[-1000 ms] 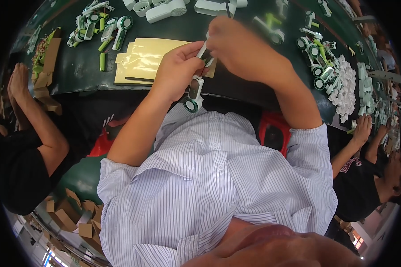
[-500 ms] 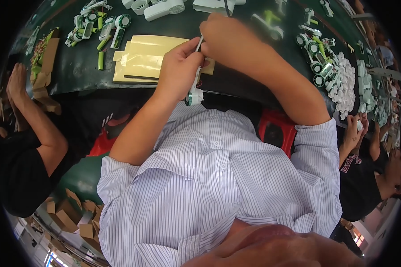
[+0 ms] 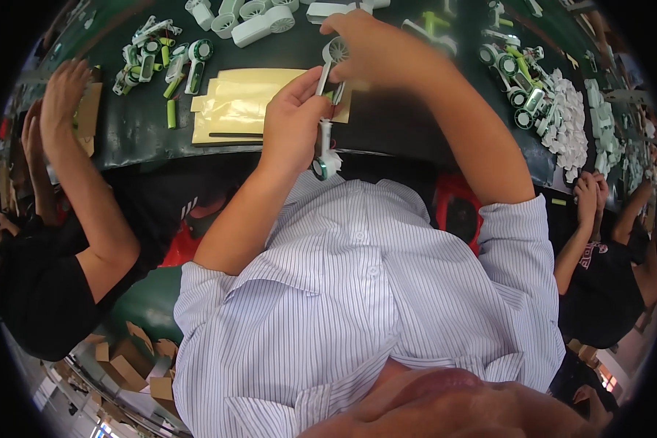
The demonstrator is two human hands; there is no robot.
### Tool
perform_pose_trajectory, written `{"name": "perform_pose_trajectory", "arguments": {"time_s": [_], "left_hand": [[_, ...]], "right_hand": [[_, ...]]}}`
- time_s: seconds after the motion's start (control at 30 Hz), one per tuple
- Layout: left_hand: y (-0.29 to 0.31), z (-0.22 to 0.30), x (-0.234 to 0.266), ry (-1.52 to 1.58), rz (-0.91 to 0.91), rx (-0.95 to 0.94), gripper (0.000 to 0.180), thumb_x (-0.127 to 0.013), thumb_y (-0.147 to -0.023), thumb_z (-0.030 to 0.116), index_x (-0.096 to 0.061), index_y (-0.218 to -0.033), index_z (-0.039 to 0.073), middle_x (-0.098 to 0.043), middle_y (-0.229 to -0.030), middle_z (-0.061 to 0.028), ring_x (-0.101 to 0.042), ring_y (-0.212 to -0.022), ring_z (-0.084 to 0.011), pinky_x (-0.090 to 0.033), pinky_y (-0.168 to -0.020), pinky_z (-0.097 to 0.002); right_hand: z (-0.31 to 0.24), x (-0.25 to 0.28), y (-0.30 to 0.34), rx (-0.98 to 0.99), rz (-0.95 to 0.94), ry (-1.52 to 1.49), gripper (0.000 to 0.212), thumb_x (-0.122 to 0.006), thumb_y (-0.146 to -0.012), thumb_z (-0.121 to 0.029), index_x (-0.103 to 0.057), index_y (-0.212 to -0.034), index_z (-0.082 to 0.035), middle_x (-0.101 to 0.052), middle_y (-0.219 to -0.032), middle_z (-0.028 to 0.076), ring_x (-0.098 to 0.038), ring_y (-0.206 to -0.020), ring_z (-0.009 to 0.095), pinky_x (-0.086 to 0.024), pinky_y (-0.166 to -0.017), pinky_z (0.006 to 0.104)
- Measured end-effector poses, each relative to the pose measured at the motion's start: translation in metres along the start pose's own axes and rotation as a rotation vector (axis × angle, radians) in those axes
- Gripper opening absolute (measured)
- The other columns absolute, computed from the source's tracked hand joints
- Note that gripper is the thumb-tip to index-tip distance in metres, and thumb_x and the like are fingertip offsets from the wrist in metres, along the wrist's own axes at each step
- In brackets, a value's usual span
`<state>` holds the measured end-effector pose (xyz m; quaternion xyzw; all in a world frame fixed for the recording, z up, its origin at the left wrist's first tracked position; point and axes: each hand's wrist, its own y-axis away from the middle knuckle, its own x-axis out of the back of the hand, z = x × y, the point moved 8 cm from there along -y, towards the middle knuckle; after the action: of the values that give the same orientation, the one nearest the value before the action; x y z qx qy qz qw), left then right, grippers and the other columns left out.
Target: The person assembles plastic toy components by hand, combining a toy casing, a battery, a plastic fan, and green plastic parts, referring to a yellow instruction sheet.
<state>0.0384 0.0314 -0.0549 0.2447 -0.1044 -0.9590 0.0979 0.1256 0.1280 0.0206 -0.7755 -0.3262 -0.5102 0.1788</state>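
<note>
My left hand (image 3: 292,120) grips the shaft of a small white plastic toy part (image 3: 325,146) with a green-ringed wheel at its lower end. My right hand (image 3: 376,47) holds the same part at its top, by a white spoked wheel (image 3: 337,50). Both hands meet above a stack of yellow-tan clear bags (image 3: 233,109) lying on the dark green table (image 3: 124,139). My striped shirt fills the lower middle of the view.
White fan-wheel housings (image 3: 259,22) lie at the table's far edge. Green and white toy parts (image 3: 160,62) sit at the left, more assembled pieces (image 3: 515,69) and a heap of white parts (image 3: 573,124) at the right. Other people sit on both sides; cardboard boxes (image 3: 128,358) are below left.
Both my hands have lifted the part a little farther from my body, and the right hand now pinches the spoked wheel at its top. The neighbour's arm at left has risen onto the table.
</note>
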Motion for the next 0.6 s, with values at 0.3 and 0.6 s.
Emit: {"name": "perform_pose_trajectory", "arguments": {"time_s": [0.3, 0.6], "left_hand": [[-0.004, 0.001, -0.016, -0.033, -0.16, 0.054, 0.052, -0.051, -0.082, -0.006, -0.045, -0.133, -0.007, -0.061, -0.115, -0.0143, -0.062, -0.103, -0.0194, -0.052, -0.088, -0.0301], [-0.013, 0.003, -0.01, -0.061, -0.054, -0.042, 0.042, -0.052, -0.087, -0.006, -0.05, -0.128, -0.008, -0.064, -0.107, -0.0095, -0.062, -0.088, -0.0121, -0.053, -0.078, -0.0239]], "right_hand": [[0.011, 0.006, 0.017, 0.218, 0.219, -0.285, 0.053, -0.071, -0.078, -0.021, -0.053, -0.128, -0.014, -0.062, -0.114, 0.012, -0.061, -0.104, 0.027, -0.048, -0.092, 0.0358], [-0.009, 0.035, 0.058, 0.409, 0.534, -0.149, 0.015, -0.069, -0.081, -0.014, -0.07, -0.093, -0.006, -0.057, -0.118, 0.012, -0.056, -0.108, 0.028, -0.048, -0.088, 0.0366]]}}
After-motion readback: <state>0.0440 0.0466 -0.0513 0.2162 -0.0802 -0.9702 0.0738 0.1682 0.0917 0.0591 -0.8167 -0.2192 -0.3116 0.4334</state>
